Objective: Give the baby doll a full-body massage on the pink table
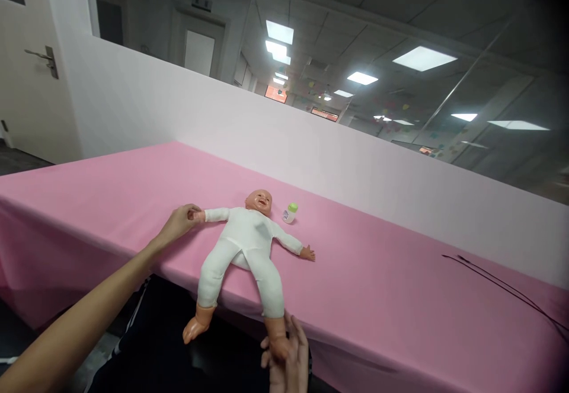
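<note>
A baby doll (246,233) with a white cloth body lies on its back on the pink-covered table (368,280), its head away from me and its feet hanging past the near edge. My left hand (181,221) has its fingers closed on the doll's hand at the end of the outstretched left-side arm. Around the doll's right-side foot is my right hand (288,354), with fingers on both sides of it. Close to the doll's head stands a small bottle (290,214) with a green cap.
Black cables (502,286) lie on the table at the far right. A low white wall (311,156) runs along the table's back edge, with glass above it. At the far left is a door (35,85).
</note>
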### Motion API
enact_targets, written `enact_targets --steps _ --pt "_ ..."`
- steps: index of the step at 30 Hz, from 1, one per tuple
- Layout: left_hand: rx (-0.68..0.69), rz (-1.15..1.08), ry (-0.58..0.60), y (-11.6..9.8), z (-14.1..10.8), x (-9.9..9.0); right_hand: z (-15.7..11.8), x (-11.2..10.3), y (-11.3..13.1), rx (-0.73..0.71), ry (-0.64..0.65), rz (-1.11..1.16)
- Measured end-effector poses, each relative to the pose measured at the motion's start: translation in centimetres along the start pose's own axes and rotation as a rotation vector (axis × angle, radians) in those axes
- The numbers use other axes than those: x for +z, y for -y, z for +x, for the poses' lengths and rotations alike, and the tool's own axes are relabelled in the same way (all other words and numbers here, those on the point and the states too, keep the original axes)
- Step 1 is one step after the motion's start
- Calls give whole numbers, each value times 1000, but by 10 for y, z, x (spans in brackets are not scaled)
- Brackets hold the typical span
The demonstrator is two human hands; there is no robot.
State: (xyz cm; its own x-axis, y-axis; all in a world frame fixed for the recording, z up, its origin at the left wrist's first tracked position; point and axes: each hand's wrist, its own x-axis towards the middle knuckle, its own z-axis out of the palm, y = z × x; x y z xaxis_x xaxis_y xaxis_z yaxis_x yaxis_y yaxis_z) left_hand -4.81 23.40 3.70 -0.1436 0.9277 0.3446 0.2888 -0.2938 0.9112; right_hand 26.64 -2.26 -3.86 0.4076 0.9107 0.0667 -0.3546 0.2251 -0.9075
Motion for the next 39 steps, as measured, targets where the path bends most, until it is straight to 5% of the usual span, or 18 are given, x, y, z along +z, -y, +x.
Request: enact_targets --steps 4,8,13,15,20,26,30,34,39 --pt "14 -284 -60 -16 14 22 5 11 22 -202 12 -132" --pt "82 -438 -48 -40 25 65 33 43 48 -260 76 -188" --pt "239 -216 122 -60 20 118 103 96 66 -255 395 -404" --pt "309 -29 178 -58 19 128 130 113 63 -231 399 -409" --pt "376 14 211 -39 33 120 138 110 68 -180 337 -291" --pt "107 -210 -168 4 56 95 62 27 61 -42 402 -177" --pt "110 -208 -195 12 55 89 32 -2 28 146 587 -297" --pt "229 -232 -168 -1 43 90 31 14 43 111 500 -293" --pt "472 -10 -11 -7 30 91 82 77 84 -65 312 -371"
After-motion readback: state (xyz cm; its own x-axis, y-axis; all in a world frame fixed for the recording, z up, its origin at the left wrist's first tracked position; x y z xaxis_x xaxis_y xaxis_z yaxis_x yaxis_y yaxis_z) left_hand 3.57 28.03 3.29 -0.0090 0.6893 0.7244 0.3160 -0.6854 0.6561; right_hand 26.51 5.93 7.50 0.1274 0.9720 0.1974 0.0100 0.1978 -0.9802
